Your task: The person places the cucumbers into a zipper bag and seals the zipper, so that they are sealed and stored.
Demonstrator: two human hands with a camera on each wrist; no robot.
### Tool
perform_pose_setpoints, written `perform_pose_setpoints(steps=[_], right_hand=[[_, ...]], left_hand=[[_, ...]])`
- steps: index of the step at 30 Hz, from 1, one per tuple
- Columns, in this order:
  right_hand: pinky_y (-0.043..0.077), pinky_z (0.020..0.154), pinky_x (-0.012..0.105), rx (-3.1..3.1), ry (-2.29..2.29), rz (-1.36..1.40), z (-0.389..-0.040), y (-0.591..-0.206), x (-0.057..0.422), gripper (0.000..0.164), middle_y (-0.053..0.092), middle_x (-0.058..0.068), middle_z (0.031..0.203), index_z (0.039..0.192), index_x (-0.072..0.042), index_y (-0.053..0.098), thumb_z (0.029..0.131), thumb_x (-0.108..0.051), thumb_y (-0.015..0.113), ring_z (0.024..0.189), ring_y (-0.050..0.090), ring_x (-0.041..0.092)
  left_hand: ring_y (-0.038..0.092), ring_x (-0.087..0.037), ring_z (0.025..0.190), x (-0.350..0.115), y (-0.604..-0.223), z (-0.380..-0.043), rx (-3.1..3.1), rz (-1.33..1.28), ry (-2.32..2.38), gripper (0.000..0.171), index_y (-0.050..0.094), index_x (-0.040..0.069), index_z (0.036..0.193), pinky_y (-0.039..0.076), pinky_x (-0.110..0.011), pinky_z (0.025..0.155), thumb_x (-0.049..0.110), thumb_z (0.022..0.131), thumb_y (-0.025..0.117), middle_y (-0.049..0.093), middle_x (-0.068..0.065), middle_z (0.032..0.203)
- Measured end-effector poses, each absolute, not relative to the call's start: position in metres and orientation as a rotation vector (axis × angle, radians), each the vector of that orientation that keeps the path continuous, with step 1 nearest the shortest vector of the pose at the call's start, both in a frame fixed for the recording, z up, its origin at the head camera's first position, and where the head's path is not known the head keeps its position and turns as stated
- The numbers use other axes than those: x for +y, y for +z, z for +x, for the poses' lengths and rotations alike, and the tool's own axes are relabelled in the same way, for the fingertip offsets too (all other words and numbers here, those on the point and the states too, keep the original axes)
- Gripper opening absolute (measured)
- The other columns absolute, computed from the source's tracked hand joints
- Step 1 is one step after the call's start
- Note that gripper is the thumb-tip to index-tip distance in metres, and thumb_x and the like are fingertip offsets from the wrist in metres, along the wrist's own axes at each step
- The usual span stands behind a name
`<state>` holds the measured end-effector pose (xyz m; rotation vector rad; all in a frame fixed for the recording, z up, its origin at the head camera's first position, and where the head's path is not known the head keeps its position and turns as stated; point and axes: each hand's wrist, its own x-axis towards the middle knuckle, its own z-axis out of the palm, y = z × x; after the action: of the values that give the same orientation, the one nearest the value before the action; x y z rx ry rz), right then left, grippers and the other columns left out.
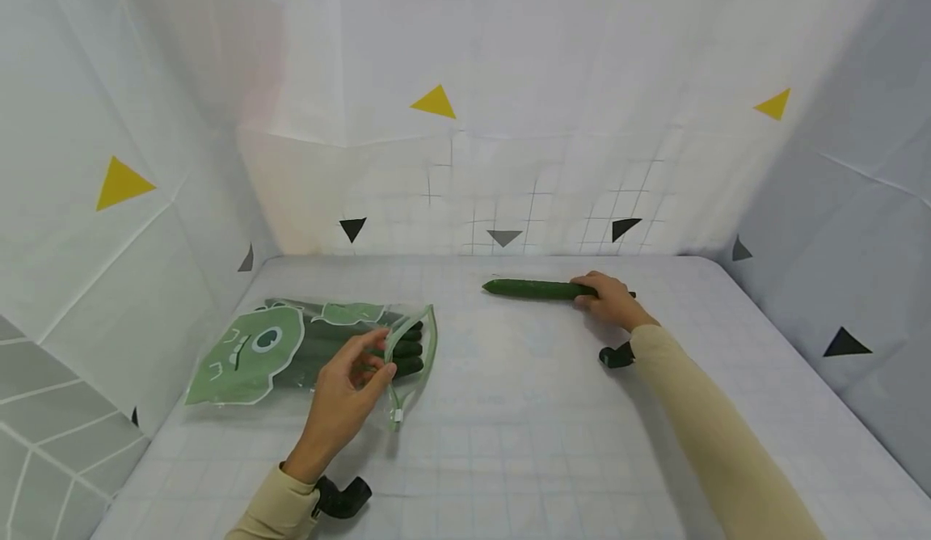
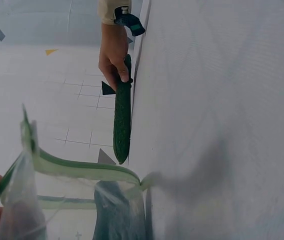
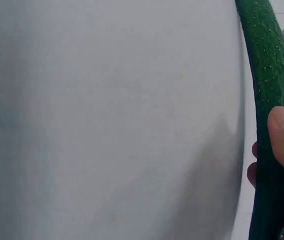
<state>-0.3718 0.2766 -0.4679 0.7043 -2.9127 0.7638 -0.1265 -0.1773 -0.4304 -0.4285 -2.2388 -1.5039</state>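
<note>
The right hand [image 1: 613, 301] grasps a cucumber [image 1: 534, 288] at the surface's [image 1: 509, 443] far right, while the left hand [image 1: 346, 391] pinches the rim [image 1: 433, 335] of a bag [image 1: 287, 350] holding more cucumbers [image 1: 409, 365] at left.

Bag [image 1: 250, 354] L on tbl [image 1: 524, 419], cukes [image 1: 409, 350] inside; loose cuke [image 1: 531, 289] R.

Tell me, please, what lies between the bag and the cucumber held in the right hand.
In the head view, only a bare stretch of white table lies between the bag and the cucumber.
</note>
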Motion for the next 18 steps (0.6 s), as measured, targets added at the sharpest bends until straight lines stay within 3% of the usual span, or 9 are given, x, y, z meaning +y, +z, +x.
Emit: perform_pose_setpoints(steps=[4, 10, 18], right_hand=[[0.043, 0.102, 0.061, -2.873, 0.861, 0.693, -0.367, -0.465, 0.278, 0.042, 0.063, 0.024, 0.132, 0.142, 0.002, 0.061, 0.103, -0.013, 0.067, 0.122, 0.057, 0.044], [0.037, 0.108, 0.063, -2.833, 0.947, 0.643, -0.353, -0.453, 0.276, 0.044, 0.056, 0.026, 0.144, 0.145, 0.001, 0.059, 0.105, -0.015, 0.065, 0.134, 0.048, 0.048], [0.046, 0.099, 0.06, -2.778, 0.99, 0.617, -0.331, -0.434, 0.266, 0.043, 0.058, 0.026, 0.141, 0.145, 0.002, 0.058, 0.106, -0.017, 0.063, 0.121, 0.057, 0.043]], left_hand=[[0.066, -0.02, 0.095, -0.177, -0.43, -0.127, -2.235, -0.424, -1.513, 0.048, 0.062, 0.006, 0.142, 0.056, -0.029, 0.08, 0.004, 0.096, 0.076, 0.064, -0.007, 0.12], [0.065, -0.02, 0.095, -0.178, -0.43, -0.127, -2.236, -0.425, -1.516, 0.048, 0.062, 0.009, 0.142, 0.056, -0.029, 0.08, 0.007, 0.097, 0.076, 0.063, -0.007, 0.121], [0.066, -0.021, 0.095, -0.178, -0.432, -0.128, -2.227, -0.438, -1.529, 0.048, 0.062, 0.008, 0.142, 0.056, -0.029, 0.081, 0.007, 0.097, 0.076, 0.063, -0.006, 0.121]])
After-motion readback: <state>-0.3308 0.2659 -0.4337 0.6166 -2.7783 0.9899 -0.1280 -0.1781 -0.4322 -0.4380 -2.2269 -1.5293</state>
